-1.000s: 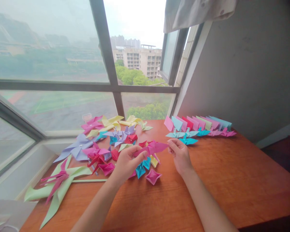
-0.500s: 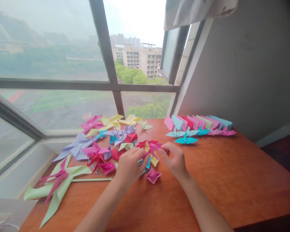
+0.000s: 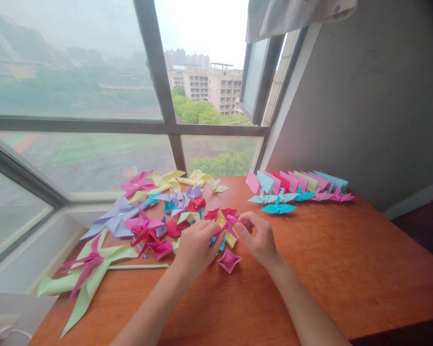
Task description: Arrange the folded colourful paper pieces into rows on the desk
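Observation:
Between my two hands is a pink origami crane (image 3: 232,222), partly covered by fingers. My left hand (image 3: 198,245) pinches its left side, its fingertips turned away from me. On the crane's right side my right hand (image 3: 259,236) closes thumb and fingers on an edge. Just below them a pink paper boat (image 3: 230,261) lies on the table. Behind the hands are yellow folded paper (image 3: 231,239), red folded paper (image 3: 212,214) and blue folded paper (image 3: 222,242), partly hidden.
Left of my hands spreads a heap of folded paper, with a purple pinwheel (image 3: 117,217) and a green pinwheel (image 3: 90,274) bearing a pink crane (image 3: 88,262). Folded cards (image 3: 288,181) stand at the back right of the wooden table (image 3: 346,269), blue cranes (image 3: 278,208) before them. Windows rise behind.
The pink crane has turned slightly between my hands, and my right fingers have shifted a little to the left. The view has moved very slightly; the rest lies as before.

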Demonstrator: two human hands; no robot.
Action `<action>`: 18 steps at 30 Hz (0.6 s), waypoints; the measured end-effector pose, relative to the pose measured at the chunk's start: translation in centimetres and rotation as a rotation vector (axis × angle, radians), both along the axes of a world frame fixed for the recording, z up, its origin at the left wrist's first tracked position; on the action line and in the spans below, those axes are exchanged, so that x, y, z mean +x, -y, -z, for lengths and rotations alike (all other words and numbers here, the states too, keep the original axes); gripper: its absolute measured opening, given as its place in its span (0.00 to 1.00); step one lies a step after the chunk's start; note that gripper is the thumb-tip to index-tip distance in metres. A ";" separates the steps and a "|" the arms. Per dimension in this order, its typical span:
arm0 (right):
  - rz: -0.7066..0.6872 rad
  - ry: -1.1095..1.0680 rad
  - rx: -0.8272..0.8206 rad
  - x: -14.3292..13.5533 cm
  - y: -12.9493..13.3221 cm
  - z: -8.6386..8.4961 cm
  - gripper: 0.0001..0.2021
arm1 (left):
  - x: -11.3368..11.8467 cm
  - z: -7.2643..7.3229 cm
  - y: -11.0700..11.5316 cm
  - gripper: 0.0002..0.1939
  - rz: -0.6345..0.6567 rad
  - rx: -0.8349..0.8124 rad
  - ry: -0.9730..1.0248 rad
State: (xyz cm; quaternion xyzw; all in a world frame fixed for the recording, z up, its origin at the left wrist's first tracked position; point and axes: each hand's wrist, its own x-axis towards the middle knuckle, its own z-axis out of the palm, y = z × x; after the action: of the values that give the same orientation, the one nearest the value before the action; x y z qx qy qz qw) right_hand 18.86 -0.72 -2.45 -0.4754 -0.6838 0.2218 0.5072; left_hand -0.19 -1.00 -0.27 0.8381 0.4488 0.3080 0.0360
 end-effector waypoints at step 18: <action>0.025 0.159 0.031 -0.3 -0.2 0.1 0.08 | 0.2 0.0 0.1 0.10 0.080 0.126 -0.236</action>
State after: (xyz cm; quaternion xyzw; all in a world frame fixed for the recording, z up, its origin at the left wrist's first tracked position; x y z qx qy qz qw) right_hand 18.57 -0.51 -2.56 -0.4920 -0.7193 0.1664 0.4615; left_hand 0.01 -1.11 -0.26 0.8863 0.3960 0.2334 -0.0573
